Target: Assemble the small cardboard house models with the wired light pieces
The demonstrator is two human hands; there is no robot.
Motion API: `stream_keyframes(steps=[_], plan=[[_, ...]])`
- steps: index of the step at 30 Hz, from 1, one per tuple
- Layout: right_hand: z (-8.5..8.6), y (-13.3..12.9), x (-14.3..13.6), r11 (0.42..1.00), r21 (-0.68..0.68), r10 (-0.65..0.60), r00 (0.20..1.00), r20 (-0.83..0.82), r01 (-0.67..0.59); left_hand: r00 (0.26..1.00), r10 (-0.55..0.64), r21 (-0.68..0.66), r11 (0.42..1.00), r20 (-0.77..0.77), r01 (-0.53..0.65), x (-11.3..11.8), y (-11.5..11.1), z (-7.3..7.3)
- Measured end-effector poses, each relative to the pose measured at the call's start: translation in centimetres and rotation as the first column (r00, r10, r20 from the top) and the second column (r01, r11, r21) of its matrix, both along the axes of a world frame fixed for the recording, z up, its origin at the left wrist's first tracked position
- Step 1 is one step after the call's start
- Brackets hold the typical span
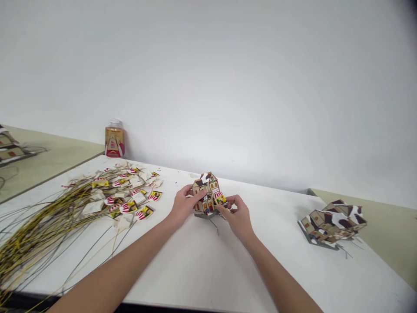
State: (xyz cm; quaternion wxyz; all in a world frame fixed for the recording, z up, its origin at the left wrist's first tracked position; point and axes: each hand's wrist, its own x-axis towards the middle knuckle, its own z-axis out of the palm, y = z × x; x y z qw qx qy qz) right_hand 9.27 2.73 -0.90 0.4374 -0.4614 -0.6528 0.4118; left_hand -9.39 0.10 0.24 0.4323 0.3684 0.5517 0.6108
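A small model house (211,184) with cream walls, dark roofs and a grey base is held upright over the white table. My left hand (185,204) grips its left side, thumb across the front. At the house's front right corner, my right hand (239,214) pinches a small piece with a red-and-white striped awning and yellow front (220,198). That piece touches or nearly touches the house wall; I cannot tell whether it is joined. A thin dark wire hangs below the base.
On the left lies a bundle of yellow and dark wires (48,221) ending in several striped awning pieces (128,207). More model houses (335,224) stand at right, and one (11,145) at far left. A bottle with a red-and-tan label (114,140) stands by the wall.
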Motion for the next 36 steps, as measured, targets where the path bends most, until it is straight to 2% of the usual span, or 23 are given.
stream_keyframes(steps=[3,9,15,23,36], plan=[[-0.05,-0.12,0.05,1.000,-0.007,0.003,0.999,0.042,-0.003,0.998,-0.002,0.015,1.000,-0.057,0.002,-0.07,0.04,-0.18],[0.39,-0.10,0.19,0.998,-0.036,0.062,0.998,0.026,-0.061,0.990,-0.003,0.029,1.000,-0.143,0.008,-0.01,-0.11,0.00],[-0.02,0.13,0.21,0.998,-0.045,0.047,0.998,0.049,-0.044,0.988,-0.003,0.058,0.998,-0.152,0.012,0.11,-0.07,-0.16],[-0.15,0.13,0.22,0.999,0.026,0.019,0.986,0.164,-0.023,0.990,0.000,0.030,1.000,-0.141,0.005,0.20,0.03,-0.16],[-0.37,0.24,0.48,0.988,0.153,-0.042,0.966,0.254,0.002,0.992,-0.026,-0.019,1.000,-0.121,0.023,0.21,0.17,-0.45]])
